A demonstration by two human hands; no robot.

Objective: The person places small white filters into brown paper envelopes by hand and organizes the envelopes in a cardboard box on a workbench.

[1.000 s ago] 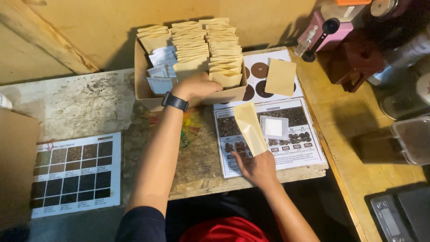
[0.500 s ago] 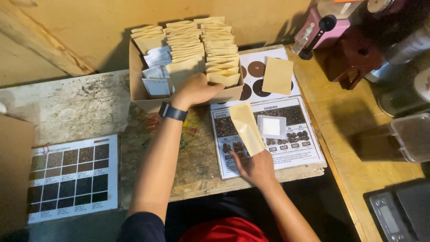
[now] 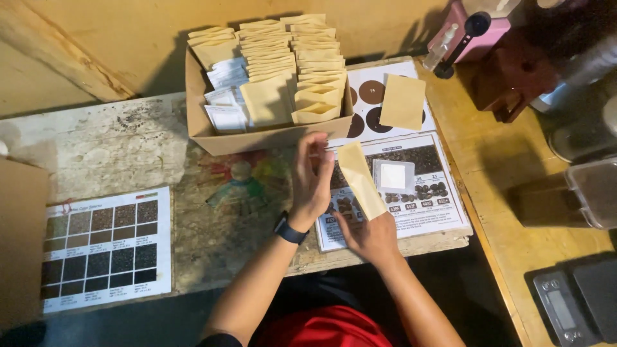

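My right hand holds a long tan paper envelope upright over a printed sheet with pictures of dark beans. My left hand, with a dark watch on its wrist, is raised just left of that envelope with its fingers pointing up. Something thin and pale may be between the fingertips, but blur hides it. Behind the hands stands a cardboard box packed with rows of tan envelopes and small white packets.
A loose tan envelope and a small white square packet lie on the printed sheets. A colour-swatch chart lies at the left. At the right are a pink device, a clear plastic container and a digital scale.
My left hand has come out of the box and drawn back to beside the envelope. My right hand has stayed in place, still holding the envelope.
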